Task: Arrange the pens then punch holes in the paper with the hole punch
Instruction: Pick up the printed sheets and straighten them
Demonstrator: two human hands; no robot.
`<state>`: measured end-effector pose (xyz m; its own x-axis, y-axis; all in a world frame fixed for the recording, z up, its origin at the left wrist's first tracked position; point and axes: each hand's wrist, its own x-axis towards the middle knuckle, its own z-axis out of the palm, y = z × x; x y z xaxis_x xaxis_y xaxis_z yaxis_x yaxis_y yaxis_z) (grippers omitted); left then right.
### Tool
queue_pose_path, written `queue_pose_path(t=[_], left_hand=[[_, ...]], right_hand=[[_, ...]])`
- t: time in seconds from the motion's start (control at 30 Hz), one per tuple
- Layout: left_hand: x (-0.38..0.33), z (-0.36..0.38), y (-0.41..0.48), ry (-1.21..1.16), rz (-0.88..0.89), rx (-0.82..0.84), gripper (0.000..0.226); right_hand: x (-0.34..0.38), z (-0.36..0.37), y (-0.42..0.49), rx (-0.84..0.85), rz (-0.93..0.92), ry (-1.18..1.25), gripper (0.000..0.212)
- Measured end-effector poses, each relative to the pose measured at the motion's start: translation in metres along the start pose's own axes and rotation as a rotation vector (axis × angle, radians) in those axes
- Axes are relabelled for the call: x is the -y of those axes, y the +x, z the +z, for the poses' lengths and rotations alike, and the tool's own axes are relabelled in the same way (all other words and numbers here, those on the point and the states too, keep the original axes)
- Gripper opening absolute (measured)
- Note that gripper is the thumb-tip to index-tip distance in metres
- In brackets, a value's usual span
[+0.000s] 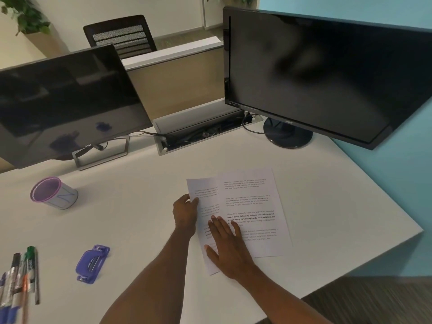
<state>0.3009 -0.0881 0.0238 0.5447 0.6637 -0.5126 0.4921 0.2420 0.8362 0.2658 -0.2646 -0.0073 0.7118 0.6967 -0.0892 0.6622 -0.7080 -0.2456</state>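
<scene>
My left hand (185,211) is pinching the left edge of the paper (252,202), which is lying mid-desk. My right hand (225,246) is pressing it flat, fingers straight and close together. Behind are standing the DELL monitor (70,101) and the acer monitor (315,73).

Alt text: An office workstation is filling the view. A person's fingers (219,228) are pressing on a printed sheet (252,197) on a white desk (327,206). Ahead and left of the fingers, a dark Dell monitor (65,101) is standing; ahead and right, a dark Acer monitor (315,73). Straight ahead of the fingers, an open cable tray (201,133) is holding wires, with a low partition panel (177,83) rising behind it. Farther beyond, a mesh-backed office chair (121,36) and a potted plant (25,17) are showing. Left of the fingers, a pen cup (52,192), a blue hole punch (92,265) and marker pens (21,281) are sitting on the desk.
</scene>
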Motion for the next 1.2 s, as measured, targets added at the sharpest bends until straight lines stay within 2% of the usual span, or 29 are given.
queue_pose_path(t=[0.1,0.23,0.43,0.53,0.7,0.93,1.2], left_hand=[[0.000,-0.002,-0.001,-0.030,0.011,-0.009,0.008],[0.000,-0.004,0.000,-0.061,0.015,-0.005,0.022],[-0.002,-0.002,0.000,-0.132,0.005,-0.026,0.019],[0.001,0.001,0.000,-0.217,-0.024,-0.048,0.010],[0.006,0.004,-0.001,-0.283,-0.050,-0.030,0.009],[0.008,0.004,-0.004,-0.256,-0.018,-0.029,0.026],[0.011,0.003,-0.001,-0.204,0.004,0.012,0.033]], right_hand=[[-0.014,-0.006,0.002,-0.074,0.050,0.060,0.070],[-0.048,-0.014,-0.002,-0.138,0.192,0.082,0.068],[-0.087,-0.010,-0.010,-0.090,0.301,0.048,0.073],[-0.088,-0.006,-0.012,-0.067,0.283,0.041,0.071],[-0.075,-0.002,-0.008,-0.053,0.230,0.065,0.070],[-0.056,0.002,-0.001,-0.036,0.155,0.063,0.069],[-0.042,0.010,0.011,-0.034,0.128,0.068,0.070]])
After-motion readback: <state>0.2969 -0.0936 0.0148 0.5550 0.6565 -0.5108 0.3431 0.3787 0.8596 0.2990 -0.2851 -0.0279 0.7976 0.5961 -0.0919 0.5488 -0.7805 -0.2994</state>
